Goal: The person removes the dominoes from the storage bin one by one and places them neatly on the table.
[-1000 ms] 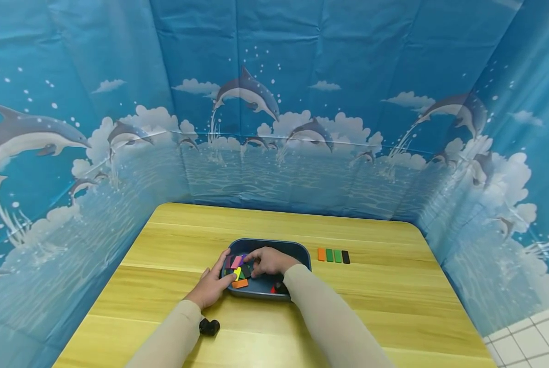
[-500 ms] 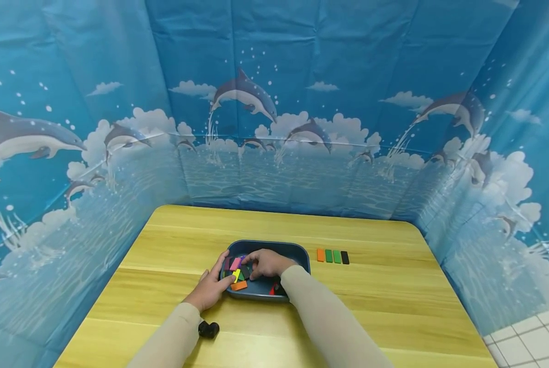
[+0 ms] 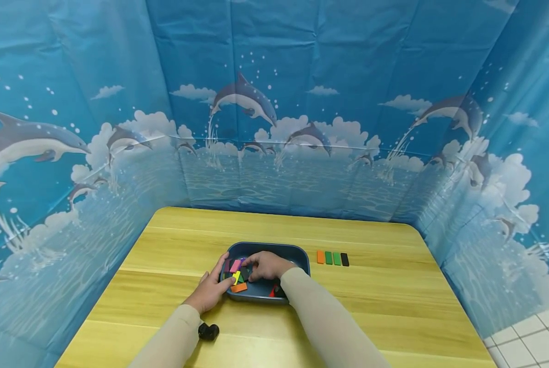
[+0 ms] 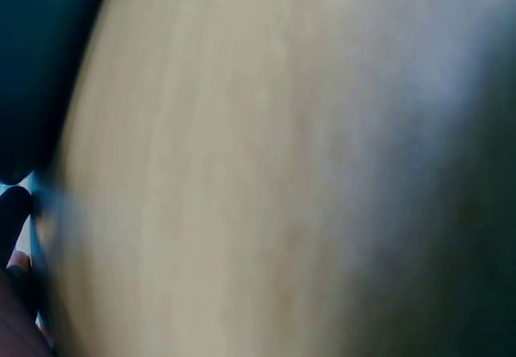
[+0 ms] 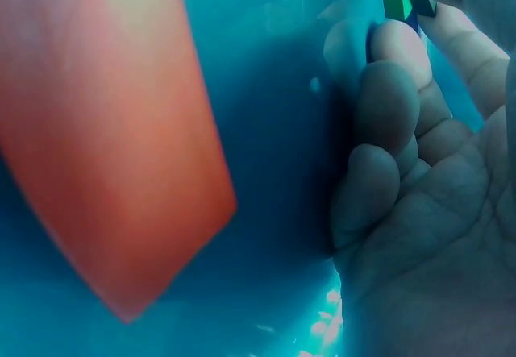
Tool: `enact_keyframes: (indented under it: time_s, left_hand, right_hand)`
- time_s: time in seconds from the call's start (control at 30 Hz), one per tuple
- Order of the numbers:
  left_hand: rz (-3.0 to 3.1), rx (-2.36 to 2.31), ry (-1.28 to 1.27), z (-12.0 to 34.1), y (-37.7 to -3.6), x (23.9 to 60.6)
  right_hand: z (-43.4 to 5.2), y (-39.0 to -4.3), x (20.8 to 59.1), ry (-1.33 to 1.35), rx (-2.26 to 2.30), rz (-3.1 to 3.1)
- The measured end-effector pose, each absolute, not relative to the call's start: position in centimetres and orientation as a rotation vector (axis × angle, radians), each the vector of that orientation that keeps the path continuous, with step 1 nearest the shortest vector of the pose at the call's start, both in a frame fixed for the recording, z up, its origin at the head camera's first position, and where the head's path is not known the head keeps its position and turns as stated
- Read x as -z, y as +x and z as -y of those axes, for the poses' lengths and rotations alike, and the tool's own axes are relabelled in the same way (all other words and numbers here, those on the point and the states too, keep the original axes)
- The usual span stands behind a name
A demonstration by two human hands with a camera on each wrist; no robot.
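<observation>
Hands barely shifted: right hand [image 3: 266, 266] pinches coloured blocks [image 3: 235, 266] in blue tray [image 3: 297, 252] at lower centre; left hand [image 3: 212, 290] spread against its rim

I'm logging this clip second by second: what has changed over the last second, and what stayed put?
Very little. The right hand stays over the coloured pieces in the blue tray, fingers curled among them, shifting only slightly. The left hand still rests against the tray's left rim. The row of four pieces and the small black object have not moved.
</observation>
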State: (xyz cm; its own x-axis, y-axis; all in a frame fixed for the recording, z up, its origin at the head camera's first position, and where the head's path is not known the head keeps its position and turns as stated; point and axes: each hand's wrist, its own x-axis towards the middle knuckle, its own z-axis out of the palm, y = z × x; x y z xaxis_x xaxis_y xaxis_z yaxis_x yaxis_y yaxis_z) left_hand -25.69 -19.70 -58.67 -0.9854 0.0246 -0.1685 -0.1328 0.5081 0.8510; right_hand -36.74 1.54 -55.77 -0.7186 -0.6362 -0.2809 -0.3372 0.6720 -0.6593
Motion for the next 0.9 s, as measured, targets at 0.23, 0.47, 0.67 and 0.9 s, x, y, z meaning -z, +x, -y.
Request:
enact_keyframes:
  time_s: [0.23,0.47,0.67,0.9]
  left_hand:
    - [-2.589,-1.473,-0.094,19.77,-25.72,58.55]
    - [-2.583,-1.474,-0.09,19.79,-25.68,58.45]
    - [-2.589,-1.47,-0.081,19.71,-25.71,58.37]
    - [-2.594,-1.437,-0.088,19.8,-25.61,58.33]
  right_hand:
    - [-1.53,-36.8,55.72,-0.744,0.797,-2.386]
    - [-1.53,-36.94,55.75,-0.732,0.801,-2.379]
    - [-1.55,-37.03,55.92,-0.742,0.789,-2.385]
    - [-1.5,-37.08,55.73,-0.738,0.798,-2.373]
